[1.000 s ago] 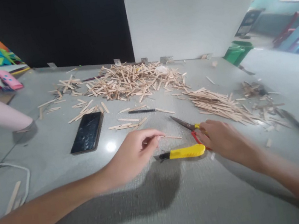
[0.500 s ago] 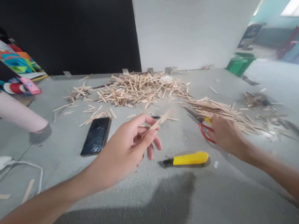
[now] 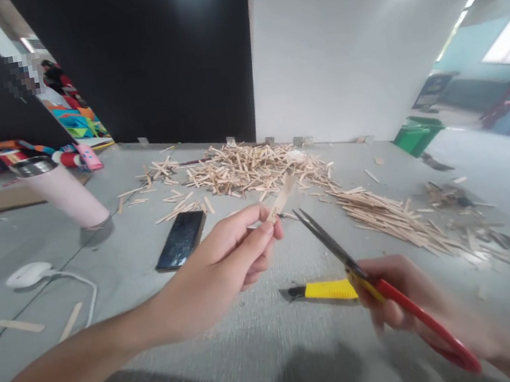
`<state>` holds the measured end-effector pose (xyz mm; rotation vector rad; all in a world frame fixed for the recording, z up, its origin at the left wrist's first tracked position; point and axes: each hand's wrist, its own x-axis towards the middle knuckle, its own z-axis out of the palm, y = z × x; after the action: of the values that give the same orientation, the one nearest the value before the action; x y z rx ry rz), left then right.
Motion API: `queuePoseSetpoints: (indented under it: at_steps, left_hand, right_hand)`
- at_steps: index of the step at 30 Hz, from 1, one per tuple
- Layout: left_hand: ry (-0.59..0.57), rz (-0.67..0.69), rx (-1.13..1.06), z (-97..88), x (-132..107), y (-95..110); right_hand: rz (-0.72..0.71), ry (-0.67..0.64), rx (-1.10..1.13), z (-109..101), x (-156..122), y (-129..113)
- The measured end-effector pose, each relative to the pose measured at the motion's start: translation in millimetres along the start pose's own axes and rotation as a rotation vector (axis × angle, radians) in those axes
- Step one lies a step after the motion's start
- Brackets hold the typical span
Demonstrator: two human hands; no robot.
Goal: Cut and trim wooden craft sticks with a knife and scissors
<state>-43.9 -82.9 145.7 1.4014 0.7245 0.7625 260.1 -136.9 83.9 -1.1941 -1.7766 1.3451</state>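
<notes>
Between the thumb and fingers of my left hand [image 3: 239,246] is a flat wooden stick [image 3: 280,200], its far end blurred and pointing up and away. My right hand [image 3: 400,297] grips a pair of scissors [image 3: 332,243] with red and yellow handles. The blades point up and left toward the stick, apart from it and nearly closed. Beneath the scissors a yellow utility knife [image 3: 328,290] lies on the grey table, its right end hidden behind my right hand.
A large heap of wooden sticks [image 3: 251,169] lies at the back, with a bundle of sticks [image 3: 391,217] to the right. On the left are a phone [image 3: 181,240], a pink bottle [image 3: 70,196] and a white charger with cable [image 3: 29,274]. A green bin [image 3: 416,134] stands far right.
My right hand has lifted the scissors off the table area by the bundle and brought them nearer my left hand. The left fingers have closed more around the stick. The view has shifted.
</notes>
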Motion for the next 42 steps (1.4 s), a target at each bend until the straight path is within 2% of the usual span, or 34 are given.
queuePoseSetpoints:
  at_steps: [4, 7, 15, 25, 28, 32, 36, 39, 42]
  left_hand:
    - [-0.105, 0.0, -0.004, -0.3, -1.0, 0.2]
    - [-0.133, 0.01, -0.005, 0.5, -2.4, -0.9]
    - [-0.088, 0.073, 0.038, 2.9, -6.0, 0.2]
    - [-0.073, 0.079, 0.12, 4.6, -6.7, 1.2]
    - [-0.062, 0.082, 0.161, 4.7, -6.9, 1.2]
    - [-0.063, 0.06, 0.181, 4.9, -7.2, 0.6]
    - [-0.064, 0.057, 0.179, 4.7, -6.7, -1.0]
    - [-0.062, 0.069, 0.189, 4.7, -6.3, -1.5]
    - [-0.049, 0.074, 0.208, 5.3, -6.1, -0.5]
  right_hand:
    - [-0.098, -0.003, 0.043, 7.4, -20.8, 12.1]
    - [-0.151, 0.043, -0.08, 11.5, -24.9, 12.0]
    - [-0.157, 0.211, -0.323, 14.8, -20.3, 2.7]
    - [-0.121, 0.26, -0.492, 20.3, -16.6, -2.8]
    - [-0.138, 0.274, -0.546, 18.5, -17.5, 2.0]
    - [-0.202, 0.357, -0.586, 17.9, -20.4, 15.1]
    - [-0.193, 0.315, -0.614, 19.8, -18.5, 18.6]
    - [-0.219, 0.339, -0.622, 20.6, -15.4, 13.2]
    - [-0.208, 0.303, -0.653, 21.0, -14.0, 9.0]
